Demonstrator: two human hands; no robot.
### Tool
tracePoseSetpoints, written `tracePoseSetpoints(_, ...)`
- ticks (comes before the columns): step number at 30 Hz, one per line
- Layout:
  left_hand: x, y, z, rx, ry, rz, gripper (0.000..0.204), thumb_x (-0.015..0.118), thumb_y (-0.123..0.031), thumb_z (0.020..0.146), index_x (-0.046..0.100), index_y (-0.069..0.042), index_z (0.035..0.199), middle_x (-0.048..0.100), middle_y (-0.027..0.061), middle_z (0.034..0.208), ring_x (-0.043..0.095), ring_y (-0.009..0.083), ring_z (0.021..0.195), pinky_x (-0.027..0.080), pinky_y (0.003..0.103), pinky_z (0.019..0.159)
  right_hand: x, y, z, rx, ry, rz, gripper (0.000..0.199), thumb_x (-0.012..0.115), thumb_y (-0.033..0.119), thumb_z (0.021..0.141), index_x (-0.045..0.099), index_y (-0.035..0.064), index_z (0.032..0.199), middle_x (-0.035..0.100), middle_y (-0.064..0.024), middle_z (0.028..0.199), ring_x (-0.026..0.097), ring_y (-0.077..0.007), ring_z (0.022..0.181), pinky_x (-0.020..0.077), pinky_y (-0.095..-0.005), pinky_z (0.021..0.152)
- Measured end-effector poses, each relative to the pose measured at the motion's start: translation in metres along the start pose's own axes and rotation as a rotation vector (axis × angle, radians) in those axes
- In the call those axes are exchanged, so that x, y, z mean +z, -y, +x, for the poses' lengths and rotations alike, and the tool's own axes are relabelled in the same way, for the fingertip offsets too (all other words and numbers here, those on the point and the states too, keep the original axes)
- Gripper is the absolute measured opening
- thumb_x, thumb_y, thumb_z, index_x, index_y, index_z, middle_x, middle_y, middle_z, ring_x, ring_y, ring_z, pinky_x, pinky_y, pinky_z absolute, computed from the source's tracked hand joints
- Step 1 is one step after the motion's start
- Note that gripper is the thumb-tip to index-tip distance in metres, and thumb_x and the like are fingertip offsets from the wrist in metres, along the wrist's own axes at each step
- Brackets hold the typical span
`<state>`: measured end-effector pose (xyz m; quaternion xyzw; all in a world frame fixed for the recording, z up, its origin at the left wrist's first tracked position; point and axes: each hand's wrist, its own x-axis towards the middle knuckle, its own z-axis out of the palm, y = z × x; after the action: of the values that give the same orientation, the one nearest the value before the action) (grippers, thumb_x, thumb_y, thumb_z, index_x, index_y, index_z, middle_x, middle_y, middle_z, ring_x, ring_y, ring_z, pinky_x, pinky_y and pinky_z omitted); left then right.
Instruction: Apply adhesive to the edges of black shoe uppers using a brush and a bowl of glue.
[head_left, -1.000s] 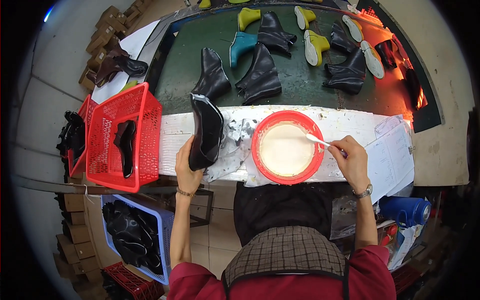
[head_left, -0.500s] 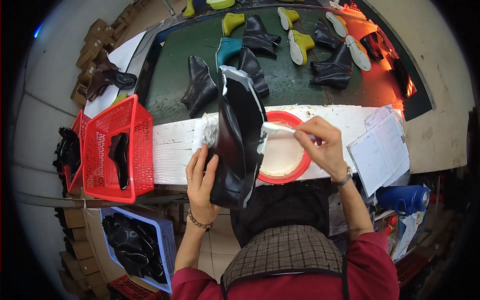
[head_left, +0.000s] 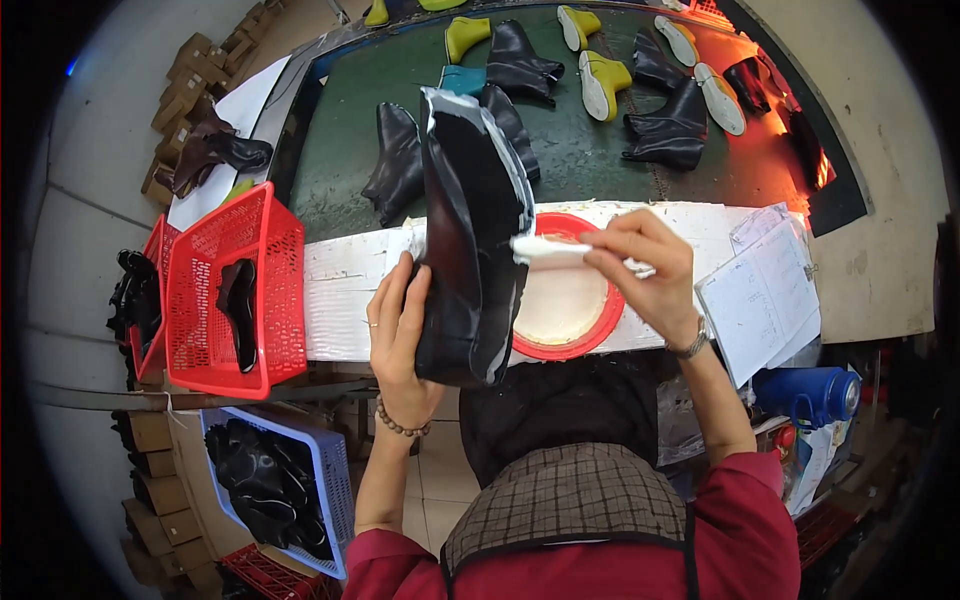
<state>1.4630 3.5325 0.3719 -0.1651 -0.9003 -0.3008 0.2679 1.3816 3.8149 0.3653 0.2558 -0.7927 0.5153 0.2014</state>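
My left hand point(head_left: 398, 325) grips a black boot upper point(head_left: 452, 290) by its lower left side, holding it upright with the opening facing right. White paste coats much of the upper's edge. My right hand point(head_left: 652, 268) pinches a white-smeared brush point(head_left: 552, 252), whose tip is at the upper's right edge. Behind the brush sits a red bowl point(head_left: 606, 325) of creamy white paste on a white board point(head_left: 345, 300).
A red basket point(head_left: 285, 300) holding a black piece stands left, above a blue crate point(head_left: 335, 480) of black uppers. Across the green bench point(head_left: 340, 130) lie black uppers and yellow boot forms point(head_left: 603, 85). Papers point(head_left: 760, 295) and a blue flask point(head_left: 805, 395) are at right.
My left hand has raised the boot upper and shifted it slightly left. The brush has turned a little and its tip has moved left along with the upper's edge.
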Motion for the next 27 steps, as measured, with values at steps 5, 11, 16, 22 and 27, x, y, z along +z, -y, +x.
tracePoseSetpoints(5,0.015,0.002,0.012,-0.041,-0.144,-0.029,0.068,0.071,-0.004,0.079,0.052,0.002,0.144,0.050,0.0243,0.148,0.050,0.0420,0.132,0.039,0.045,0.110,0.013,0.008,-0.027,0.033,0.094,0.088,0.024,0.079,-0.004,0.079,0.078,0.0022,0.102,0.065,-0.0065,0.091,0.063,-0.0122,0.076,0.0500,-0.0243,0.065)
tracePoseSetpoints(11,0.029,0.018,0.017,-0.002,-0.205,0.063,0.064,0.073,-0.003,0.078,0.058,-0.003,0.141,0.051,0.0220,0.148,0.050,0.0403,0.131,0.041,0.045,0.109,0.011,0.028,-0.034,0.031,0.200,0.107,0.019,0.080,0.001,0.080,0.079,0.0029,0.098,0.066,-0.0058,0.084,0.063,-0.0123,0.074,0.0492,-0.0262,0.061)
tracePoseSetpoints(16,0.026,0.027,0.014,0.058,-0.156,0.099,0.059,0.070,0.004,0.080,0.060,-0.003,0.138,0.058,0.0208,0.141,0.057,0.0362,0.125,0.045,0.042,0.107,0.014,0.018,-0.029,0.225,0.310,0.257,0.011,0.077,0.007,0.084,0.077,0.0018,0.094,0.066,-0.0071,0.078,0.062,-0.0182,0.061,0.0474,-0.0289,0.057)
tracePoseSetpoints(22,-0.025,0.075,-0.026,-0.524,-0.079,-0.528,0.048,0.056,0.015,0.075,0.058,0.007,0.123,0.067,0.0111,0.094,0.065,0.0184,0.078,0.053,0.030,0.073,0.024,-0.043,-0.033,0.103,0.327,-0.518,0.011,0.076,0.016,0.085,0.077,0.0062,0.089,0.069,-0.0065,0.082,0.065,-0.0245,0.067,0.0504,-0.0339,0.060)
tracePoseSetpoints(27,-0.054,0.086,-0.047,-0.871,-0.015,-0.975,0.054,0.051,0.016,0.065,0.055,0.005,0.117,0.061,0.0103,0.071,0.052,0.0167,0.047,0.041,0.029,0.041,0.007,-0.033,-0.014,0.064,0.292,-0.410,0.008,0.078,0.014,0.082,0.077,0.0098,0.089,0.069,-0.0030,0.087,0.067,-0.0197,0.072,0.0512,-0.0305,0.061)
